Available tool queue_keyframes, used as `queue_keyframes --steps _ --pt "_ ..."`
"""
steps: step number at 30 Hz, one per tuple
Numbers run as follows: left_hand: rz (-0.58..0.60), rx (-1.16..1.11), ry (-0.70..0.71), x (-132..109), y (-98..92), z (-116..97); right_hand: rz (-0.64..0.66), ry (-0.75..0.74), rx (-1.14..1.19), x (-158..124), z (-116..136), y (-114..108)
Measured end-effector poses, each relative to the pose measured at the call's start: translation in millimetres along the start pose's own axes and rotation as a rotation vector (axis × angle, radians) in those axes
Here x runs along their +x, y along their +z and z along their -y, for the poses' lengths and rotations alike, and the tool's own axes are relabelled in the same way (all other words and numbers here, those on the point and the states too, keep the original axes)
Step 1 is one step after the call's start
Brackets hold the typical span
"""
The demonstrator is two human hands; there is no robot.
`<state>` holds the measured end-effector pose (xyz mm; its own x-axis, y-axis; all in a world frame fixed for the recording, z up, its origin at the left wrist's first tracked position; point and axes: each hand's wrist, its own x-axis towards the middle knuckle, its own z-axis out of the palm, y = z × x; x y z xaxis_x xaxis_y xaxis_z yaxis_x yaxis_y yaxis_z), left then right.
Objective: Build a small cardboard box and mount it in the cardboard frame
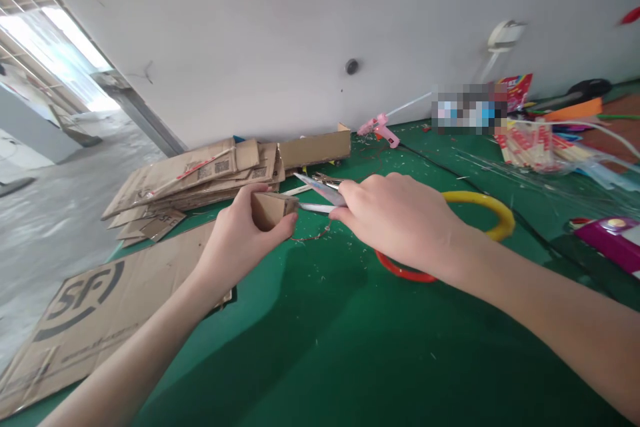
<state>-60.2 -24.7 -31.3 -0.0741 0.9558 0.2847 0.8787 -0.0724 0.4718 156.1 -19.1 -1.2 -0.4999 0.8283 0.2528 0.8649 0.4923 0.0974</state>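
My left hand (240, 237) is closed on a small folded piece of brown cardboard (270, 208), held just above the green table (320, 347). My right hand (395, 220) grips a pair of scissors (320, 190) whose blades are apart, their tips at the cardboard piece's right edge. The scissor handles are hidden inside my fingers.
Flattened cardboard sheets (195, 177) are stacked at the far left, and a large printed sheet (100, 320) lies at the near left edge. A yellow and red ring (480, 210) lies behind my right hand. A pink glue gun (381, 128), stick bundles (533, 143) and a magenta object (613, 240) sit to the right.
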Motion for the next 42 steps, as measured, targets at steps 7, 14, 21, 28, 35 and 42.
queue_keyframes --steps 7,14,21,28,35,42 --pt "-0.124 0.061 0.076 -1 -1.7 -2 0.148 0.100 0.255 5 -8 -12" --pt "-0.214 0.034 0.165 -2 4.2 0 0.296 0.096 0.548 10 -20 -10" --pt "-0.281 -0.101 0.350 -1 5.1 5 0.508 0.046 0.980 19 -35 5" --pt "-0.337 -0.213 0.350 4 9.3 14 0.644 -0.010 1.293 24 -35 16" --pt "-0.436 -0.153 0.325 7 11.2 23 0.760 0.057 1.533 21 -26 17" --pt "-0.465 -0.232 0.561 10 4.8 27 0.831 0.097 1.571 21 -20 17"
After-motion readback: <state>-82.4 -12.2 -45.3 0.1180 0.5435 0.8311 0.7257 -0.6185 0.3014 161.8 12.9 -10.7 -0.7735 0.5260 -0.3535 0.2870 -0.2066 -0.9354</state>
